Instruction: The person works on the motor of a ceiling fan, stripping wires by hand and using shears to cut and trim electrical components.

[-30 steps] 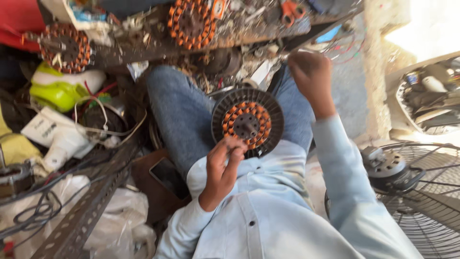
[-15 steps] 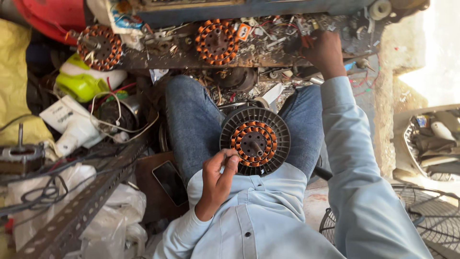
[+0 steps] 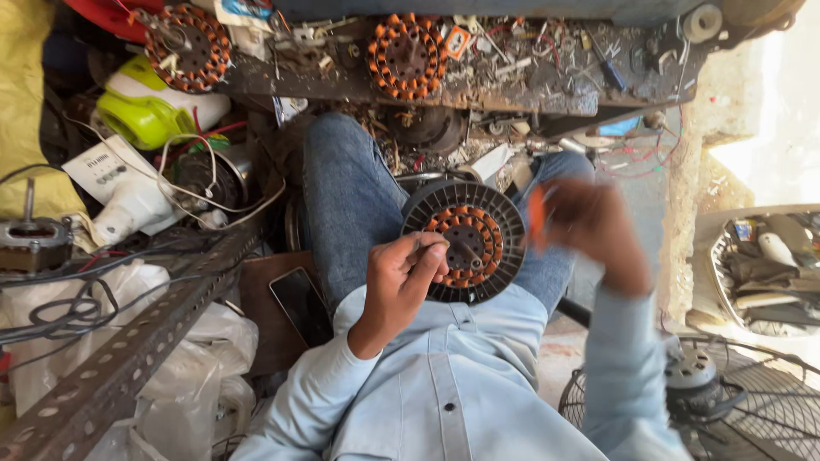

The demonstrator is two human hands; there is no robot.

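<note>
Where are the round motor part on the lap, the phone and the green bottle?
Motor part (image 3: 465, 242): head view, on its copper-wound middle.
Phone (image 3: 301, 306): head view, on its dark screen.
Green bottle (image 3: 147, 118): head view, on its green body.

So the round fan stator (image 3: 464, 242) sits on the person's lap, between the two knees. Left hand (image 3: 400, 286) is on its left edge, right hand (image 3: 589, 230) just to its right, blurry. Beyond the knees runs the bench (image 3: 342, 78), with one wound stator (image 3: 408, 55) on it straight ahead and another (image 3: 186, 47) further left. A phone (image 3: 301, 305) lies left of the left thigh. A fan guard (image 3: 752, 410) sits at the lower right, a perforated angle bar (image 3: 128, 350) at lower left.
</note>
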